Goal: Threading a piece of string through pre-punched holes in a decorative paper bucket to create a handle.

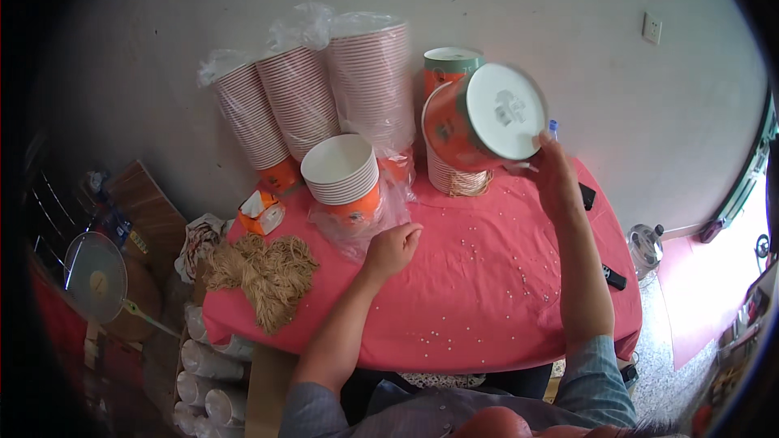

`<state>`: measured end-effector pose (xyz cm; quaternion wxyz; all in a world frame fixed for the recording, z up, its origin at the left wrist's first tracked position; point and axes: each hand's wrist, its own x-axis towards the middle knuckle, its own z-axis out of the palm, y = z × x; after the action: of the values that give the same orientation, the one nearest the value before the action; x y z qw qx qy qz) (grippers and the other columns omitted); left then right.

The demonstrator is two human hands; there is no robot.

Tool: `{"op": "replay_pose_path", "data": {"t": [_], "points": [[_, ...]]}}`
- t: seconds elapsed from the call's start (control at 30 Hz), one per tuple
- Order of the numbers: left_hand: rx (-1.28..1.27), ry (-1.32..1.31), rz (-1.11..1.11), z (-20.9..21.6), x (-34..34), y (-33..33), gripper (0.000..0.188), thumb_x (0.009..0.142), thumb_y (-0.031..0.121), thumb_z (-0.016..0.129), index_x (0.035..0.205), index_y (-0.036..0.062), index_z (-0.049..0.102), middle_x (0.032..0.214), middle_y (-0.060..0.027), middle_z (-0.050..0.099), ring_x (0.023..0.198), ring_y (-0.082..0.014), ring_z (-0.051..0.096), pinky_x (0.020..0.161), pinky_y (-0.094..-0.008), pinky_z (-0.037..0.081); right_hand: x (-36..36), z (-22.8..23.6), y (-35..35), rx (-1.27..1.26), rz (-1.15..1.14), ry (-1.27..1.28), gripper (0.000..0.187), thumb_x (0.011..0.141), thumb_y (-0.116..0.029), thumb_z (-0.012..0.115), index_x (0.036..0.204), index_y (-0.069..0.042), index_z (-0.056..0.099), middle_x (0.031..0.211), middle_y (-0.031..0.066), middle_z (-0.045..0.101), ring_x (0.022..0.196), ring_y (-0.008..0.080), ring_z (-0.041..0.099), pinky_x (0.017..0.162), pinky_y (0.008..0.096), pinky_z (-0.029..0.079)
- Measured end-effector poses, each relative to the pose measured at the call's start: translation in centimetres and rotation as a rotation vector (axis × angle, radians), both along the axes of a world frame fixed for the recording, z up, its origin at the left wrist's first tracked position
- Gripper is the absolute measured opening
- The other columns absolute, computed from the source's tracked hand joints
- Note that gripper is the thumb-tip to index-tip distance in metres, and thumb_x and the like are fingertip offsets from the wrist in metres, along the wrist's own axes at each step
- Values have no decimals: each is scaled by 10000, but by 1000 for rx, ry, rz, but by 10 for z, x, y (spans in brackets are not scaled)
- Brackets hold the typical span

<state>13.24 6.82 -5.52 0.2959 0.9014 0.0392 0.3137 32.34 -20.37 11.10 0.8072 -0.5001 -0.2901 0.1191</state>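
Note:
My right hand (557,174) grips the lower edge of a paper bucket (454,126), orange and green with a white base turned toward me. The bucket is tipped on its side over a stack of white buckets (439,174) with a bundle of thin cord (471,183) at its front. My left hand (393,250) is closed above the pink tablecloth, with nothing showing in it. Beside it, a stack of white and orange buckets (339,169) stands in crumpled clear plastic (395,207). A green and orange bucket (453,55) stands upright behind the tipped one.
Tall bagged bucket stacks (369,73) lean on the wall. Tan strings (268,276) lie in a heap at the left, near an orange tissue pack (261,212). Small white beads (438,341) dot the pink tablecloth (422,292). A black object (613,277) rests near the right edge.

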Motion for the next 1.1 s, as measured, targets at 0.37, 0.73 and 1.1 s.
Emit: {"op": "replay_pose_path", "data": {"t": [0.37, 0.73, 1.1], "points": [[77, -121, -22, 13, -4, 3, 153, 1012, 137, 724, 1115, 33, 767, 994, -178, 795, 881, -365, 779, 739, -443, 625, 109, 137, 70, -291, -173, -74, 576, 886, -751, 738, 856, -177, 696, 858, 14, 715, 860, 169, 711, 841, 395, 582], [51, -90, -22, 7, -5, 7, 152, 1012, 148, 725, 1113, 40, 762, 988, -177, 792, 871, -369, 776, 733, -447, 623, 153, 156, 130, -505, -121, 92, 640, 829, -784, 768, 795, -159, 638, 789, 21, 683, 797, 209, 707, 861, 439, 574], [58, -90, -42, 4, -4, 8, 142, 1013, 151, 723, 1107, 51, 759, 972, -175, 790, 859, -377, 772, 729, -454, 621, 160, 125, 138, -608, -71, 165, 642, 852, -754, 749, 922, -125, 641, 832, 27, 643, 779, 218, 659, 856, 484, 562]]}}
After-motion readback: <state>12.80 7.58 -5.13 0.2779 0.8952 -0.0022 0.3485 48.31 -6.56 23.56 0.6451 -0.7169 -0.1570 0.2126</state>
